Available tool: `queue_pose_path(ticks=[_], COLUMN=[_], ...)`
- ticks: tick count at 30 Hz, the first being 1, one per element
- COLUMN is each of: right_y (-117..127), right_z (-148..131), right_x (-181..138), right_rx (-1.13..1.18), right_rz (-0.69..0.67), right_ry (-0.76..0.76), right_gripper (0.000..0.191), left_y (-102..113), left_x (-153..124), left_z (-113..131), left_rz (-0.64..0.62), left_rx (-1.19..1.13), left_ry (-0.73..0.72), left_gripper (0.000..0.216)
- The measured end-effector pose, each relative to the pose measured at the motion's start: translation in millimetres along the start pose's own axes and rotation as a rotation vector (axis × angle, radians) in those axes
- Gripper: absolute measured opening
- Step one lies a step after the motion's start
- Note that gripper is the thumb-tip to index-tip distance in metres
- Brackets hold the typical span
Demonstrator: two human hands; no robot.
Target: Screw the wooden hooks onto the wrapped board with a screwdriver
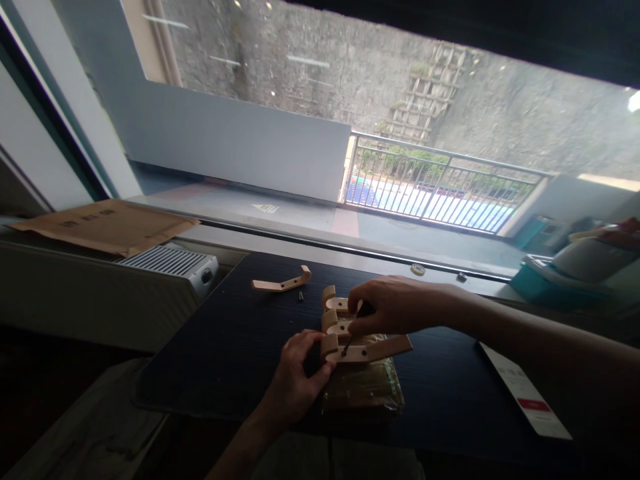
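Three pale wooden hooks [339, 327] lie side by side on a dark table [235, 347], resting over a clear plastic packet [365, 390]. My left hand [298, 380] curls round the curved end of the nearest hook [373, 349] and steadies it. From the right, my right hand [395, 308] comes in pinching a small dark tool [347, 345], its tip set on that hook. A fourth hook [281, 283] lies apart at the back left, with a small dark screw [301, 295] beside it.
A white radiator [165, 267] with cardboard [105, 225] on top stands to the left. A paper sheet [525, 393] lies at the table's right. A teal and white object [565, 270] sits at the right on the sill below the window.
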State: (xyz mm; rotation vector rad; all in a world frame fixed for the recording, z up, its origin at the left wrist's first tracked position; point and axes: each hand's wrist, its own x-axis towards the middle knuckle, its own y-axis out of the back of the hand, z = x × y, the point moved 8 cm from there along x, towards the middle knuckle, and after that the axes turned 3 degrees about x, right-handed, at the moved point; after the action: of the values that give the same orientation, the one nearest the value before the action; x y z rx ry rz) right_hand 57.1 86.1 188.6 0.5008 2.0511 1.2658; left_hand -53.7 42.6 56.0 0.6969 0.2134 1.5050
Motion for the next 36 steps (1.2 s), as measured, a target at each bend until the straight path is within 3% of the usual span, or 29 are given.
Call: queue_pose_path(ticks=[6, 14, 19, 23, 27, 31, 36], right_y=[6, -2, 5, -6, -15, -2, 11], right_z=[-14, 0, -9, -13, -7, -6, -15], right_x=[-3, 0, -3, -1, 0, -10, -24], right_rx=[-0.001, -0.010, 0.045, 0.048, -0.010, -0.034, -0.059], right_rz=[-0.015, -0.021, -0.067, -0.122, -0.087, -0.011, 0.103], right_ry=[0.146, 0.014, 0.096, 0.164, 0.141, 0.124, 0.148], right_gripper=[0.016, 0.040, 0.025, 0.024, 0.022, 0.021, 0.019], left_y=[-2, -2, 0, 1, 3, 0, 22], left_x=[0, 1, 1, 0, 1, -1, -23], left_z=[-2, -1, 1, 2, 1, -1, 11], left_rz=[0.005, -0.006, -0.004, 0.010, 0.045, 0.043, 0.319], left_rx=[0.003, 0.020, 0.024, 0.023, 0.035, 0.032, 0.101], left_ry=[0.000, -0.003, -0.009, -0.011, -0.026, -0.017, -0.090], left_gripper=[0.027, 0.027, 0.025, 0.025, 0.026, 0.027, 0.027])
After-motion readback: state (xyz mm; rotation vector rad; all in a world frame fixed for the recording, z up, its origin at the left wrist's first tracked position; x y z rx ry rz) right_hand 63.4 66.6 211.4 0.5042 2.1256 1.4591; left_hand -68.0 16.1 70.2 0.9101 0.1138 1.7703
